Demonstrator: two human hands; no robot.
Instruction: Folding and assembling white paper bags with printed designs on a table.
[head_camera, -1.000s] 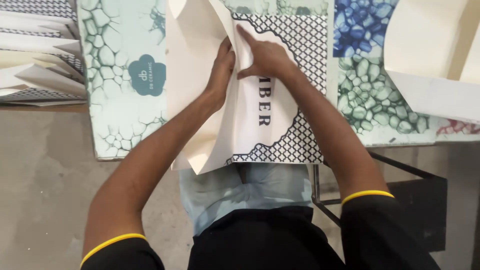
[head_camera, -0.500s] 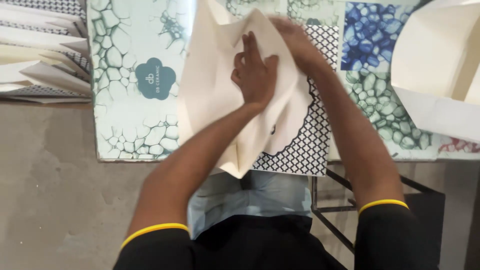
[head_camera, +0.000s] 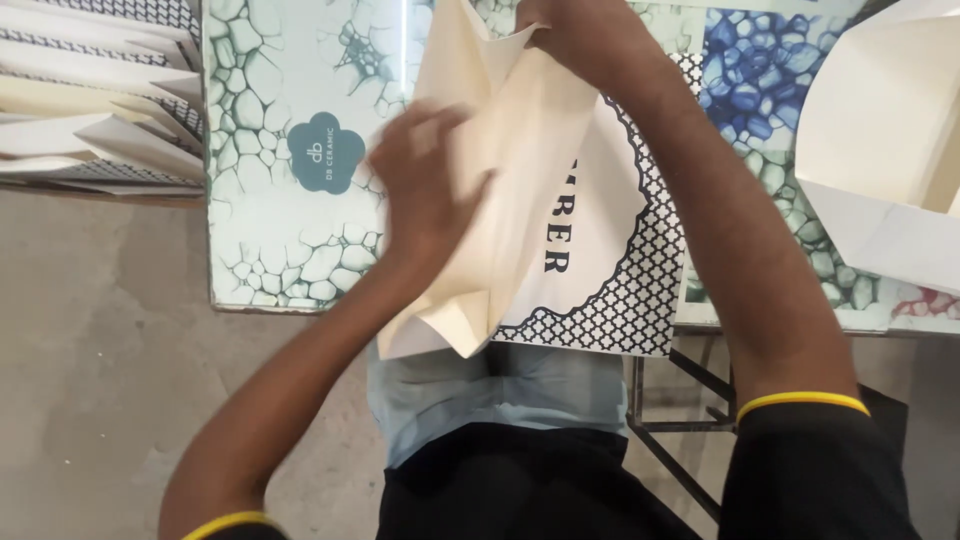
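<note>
A cream paper bag (head_camera: 520, 190) with a black-and-white lattice print lies half folded on the tiled table top (head_camera: 280, 230). My left hand (head_camera: 425, 185), blurred, lies flat on the cream flap at the bag's left side, fingers spread. At the top of the view my right hand (head_camera: 575, 35) presses on the bag's upper end, its fingers partly cut off by the frame. The bag's lower end hangs over the table's near edge above my lap.
A stack of folded paper bags (head_camera: 90, 110) lies at the far left. A cream folded bag (head_camera: 890, 170) sits at the right. A black metal frame (head_camera: 680, 420) stands under the table at the right. Grey concrete floor (head_camera: 120, 400) shows at the lower left.
My left hand has slid left and down across the cream flap. The right hand has moved up to the bag's top end. The flap has opened further, uncovering more of the printed side.
</note>
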